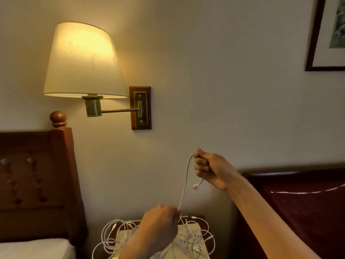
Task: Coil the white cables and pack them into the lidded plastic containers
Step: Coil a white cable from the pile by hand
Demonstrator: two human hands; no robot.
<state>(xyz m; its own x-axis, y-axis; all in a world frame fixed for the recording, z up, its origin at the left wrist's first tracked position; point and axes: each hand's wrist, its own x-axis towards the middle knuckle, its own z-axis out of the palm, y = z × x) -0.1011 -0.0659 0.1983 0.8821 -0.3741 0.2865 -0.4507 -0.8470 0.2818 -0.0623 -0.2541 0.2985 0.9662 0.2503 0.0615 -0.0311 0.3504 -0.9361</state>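
Two hands, left hand [160,224] and right hand [211,170], pinch one white cable [184,186] above the cluttered nightstand [202,218].

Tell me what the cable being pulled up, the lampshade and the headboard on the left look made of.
Cable: seemingly plastic-sheathed, smooth white, bending softly between both hands. Lampshade: probably fabric or paper, matte cream, light glowing through. Headboard: apparently wood, glossy reddish-brown, with carved cut-outs and a turned knob.

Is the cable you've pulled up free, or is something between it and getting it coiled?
Not fully free. The right hand holds the cable near its plug end, and the left hand pinches it lower down. Below that it runs into the tangled pile of white cables on the nightstand. No containers are in view.
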